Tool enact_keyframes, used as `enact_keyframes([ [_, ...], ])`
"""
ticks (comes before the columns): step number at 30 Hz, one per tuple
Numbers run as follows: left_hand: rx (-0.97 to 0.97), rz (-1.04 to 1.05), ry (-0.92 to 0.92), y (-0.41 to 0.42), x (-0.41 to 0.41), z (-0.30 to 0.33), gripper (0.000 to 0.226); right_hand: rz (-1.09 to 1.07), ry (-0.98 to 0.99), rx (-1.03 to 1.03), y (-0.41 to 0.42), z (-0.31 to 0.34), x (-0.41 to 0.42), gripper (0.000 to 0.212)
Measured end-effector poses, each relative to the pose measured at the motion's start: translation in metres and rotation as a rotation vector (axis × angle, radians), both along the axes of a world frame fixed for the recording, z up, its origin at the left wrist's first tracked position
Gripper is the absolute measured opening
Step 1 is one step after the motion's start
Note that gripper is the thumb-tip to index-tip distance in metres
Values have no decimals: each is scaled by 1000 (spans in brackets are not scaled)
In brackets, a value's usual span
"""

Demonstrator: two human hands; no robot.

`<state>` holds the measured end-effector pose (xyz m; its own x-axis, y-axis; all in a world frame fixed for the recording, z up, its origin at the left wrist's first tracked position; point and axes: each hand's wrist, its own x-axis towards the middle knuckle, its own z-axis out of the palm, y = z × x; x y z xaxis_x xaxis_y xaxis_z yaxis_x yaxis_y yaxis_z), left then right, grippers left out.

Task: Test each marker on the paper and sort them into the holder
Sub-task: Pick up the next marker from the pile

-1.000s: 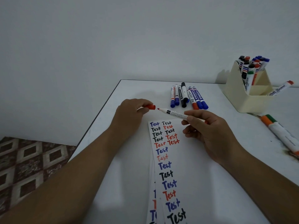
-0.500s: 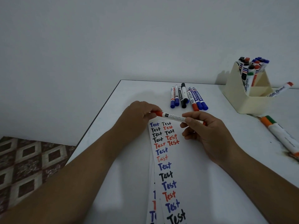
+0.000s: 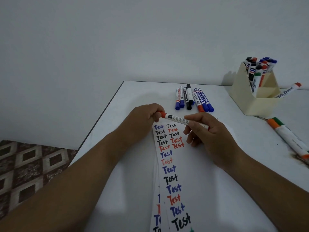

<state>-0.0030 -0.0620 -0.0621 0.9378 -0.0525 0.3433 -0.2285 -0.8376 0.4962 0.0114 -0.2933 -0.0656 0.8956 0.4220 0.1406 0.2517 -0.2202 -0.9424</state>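
Note:
Both hands hold one red marker [image 3: 177, 119] level above the top of the paper strip [image 3: 172, 166], which is covered with "Test" written in blue, black and red. My left hand [image 3: 143, 121] grips the marker's red cap, now seated on the barrel. My right hand [image 3: 209, 136] pinches the white barrel near its other end. Several capped markers [image 3: 194, 99] lie in a row on the table beyond my hands. The cream holder [image 3: 250, 97] stands at the back right with several markers upright in its rear compartment.
A white marker with a red cap [image 3: 287, 91] leans behind the holder. Two thick markers, orange and green capped [image 3: 287, 136], lie at the right edge. The white table [image 3: 117, 111] ends at the left, with patterned floor [image 3: 31, 166] below and a grey wall behind.
A second ago the cap in my left hand was apart from the bare red tip. The cap has since been pushed onto the marker, and both hands have drawn closer together.

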Motion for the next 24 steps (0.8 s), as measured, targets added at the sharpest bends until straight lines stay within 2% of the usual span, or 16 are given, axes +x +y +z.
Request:
enact_keyframes([
  [6, 10, -6, 1, -1, -1, 2, 25, 4, -18, -27, 2, 0, 0, 15],
  [11, -24, 15, 41, -3, -3, -2, 17, -57, 118, 90, 3, 1, 2, 13],
  [13, 5, 32, 108, -4, -3, -7, 40, -101, 188, 158, 2, 2, 3, 12],
  [15, 165, 66, 224, -4, -1, -13, 75, -164, 261, 273, 0, 4, 3, 12],
  [16, 263, 72, 283, -4, 1, -16, 86, -194, 295, 350, -2, 6, 3, 15],
  [19, 473, 42, 386, -1, 4, -21, 94, -253, 316, 528, -5, 12, 5, 34],
  [22, 488, 30, 410, 0, 4, -22, 95, -300, 247, 567, -11, 22, 8, 44],
  [24, 502, 33, 411, 0, 5, -22, 95, -331, 197, 597, -16, 34, 14, 44],
])
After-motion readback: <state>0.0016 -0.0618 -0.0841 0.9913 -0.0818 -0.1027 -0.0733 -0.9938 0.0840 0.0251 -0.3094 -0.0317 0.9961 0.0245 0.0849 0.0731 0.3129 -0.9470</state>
